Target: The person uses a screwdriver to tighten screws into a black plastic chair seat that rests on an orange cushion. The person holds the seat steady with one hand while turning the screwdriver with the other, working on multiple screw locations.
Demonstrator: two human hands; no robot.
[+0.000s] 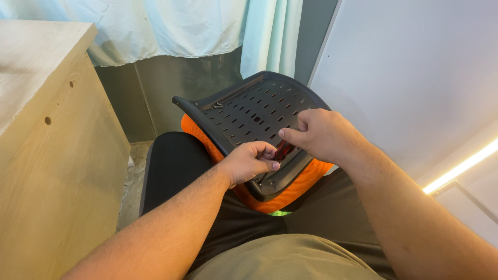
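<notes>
Pale curtains hang behind the slotted black chair seat pan (254, 111) on the lap; left hand (249, 163) and right hand (319, 136), grips pinched together on a small red-handled tool (282, 150), seemingly fastening; next calls for steady turning.

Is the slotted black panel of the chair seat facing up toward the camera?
Yes, the black panel with its rows of slots faces up, and the orange mesh shows only along its lower edge.
</notes>
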